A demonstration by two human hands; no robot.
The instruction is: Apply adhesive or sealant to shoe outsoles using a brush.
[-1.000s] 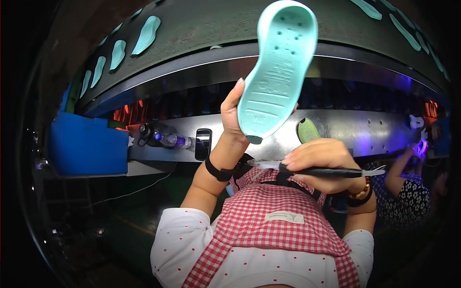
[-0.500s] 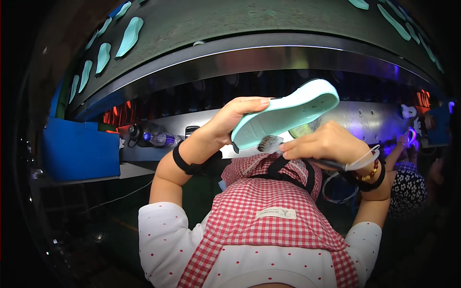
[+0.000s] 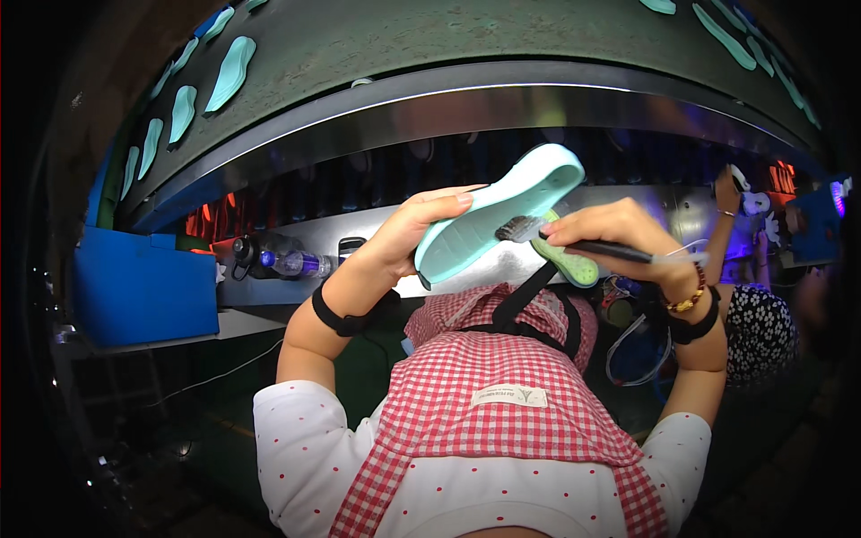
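A mint-green shoe sole is tilted in the air before me, its hollow side with raised rim facing me. My left hand grips it by the near left end, thumb over the upper rim. In my right hand is a flat brush with a black handle, and its dark bristles reach into the middle of the hollow. Behind and below the brush, a yellow-green sole-shaped piece lies at the near edge of the metal bench, partly hidden by my right fingers.
Beyond the metal bench, a steel rail borders a dark green conveyor belt carrying several mint soles. Clear and dark bottles stand left, near a blue box. At right, a co-worker's arm reaches over the bench.
The sole and my left hand have shifted slightly left. The brush has moved from the sole's near end up toward its middle. More of the yellow-green piece shows, and the co-worker's arm has risen.
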